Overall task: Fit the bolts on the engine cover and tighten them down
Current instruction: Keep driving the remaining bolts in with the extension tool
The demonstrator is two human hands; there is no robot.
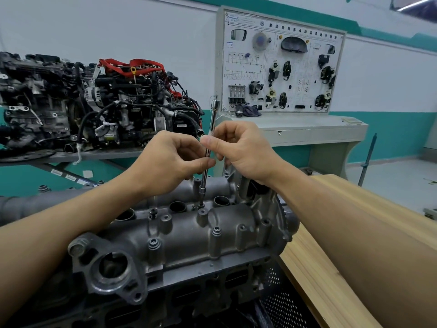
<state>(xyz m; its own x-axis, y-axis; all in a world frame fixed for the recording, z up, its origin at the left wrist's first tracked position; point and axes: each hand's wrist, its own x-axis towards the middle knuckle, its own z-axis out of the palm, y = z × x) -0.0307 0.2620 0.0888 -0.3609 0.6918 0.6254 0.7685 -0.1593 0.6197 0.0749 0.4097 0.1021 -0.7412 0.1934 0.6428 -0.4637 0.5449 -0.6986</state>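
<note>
Head view: one camera looked down at both hands over the engine cover [189, 235].
Left hand [170, 159]: it was closed, pinching the long driver [208, 157] low on its rod.
Right hand [238, 147]: it was closed too, pinching the same rod higher up.
Driver: it stood almost straight up, its tip on a bolt [201, 205] in the middle of the cover.
Done: a few bolts sat in their holes, like the front one [153, 243].
Left: that middle bolt looked only partly in. I could not tell how tight the others were.
Bench [335, 256]: wooden, just beside the engine.
</note>
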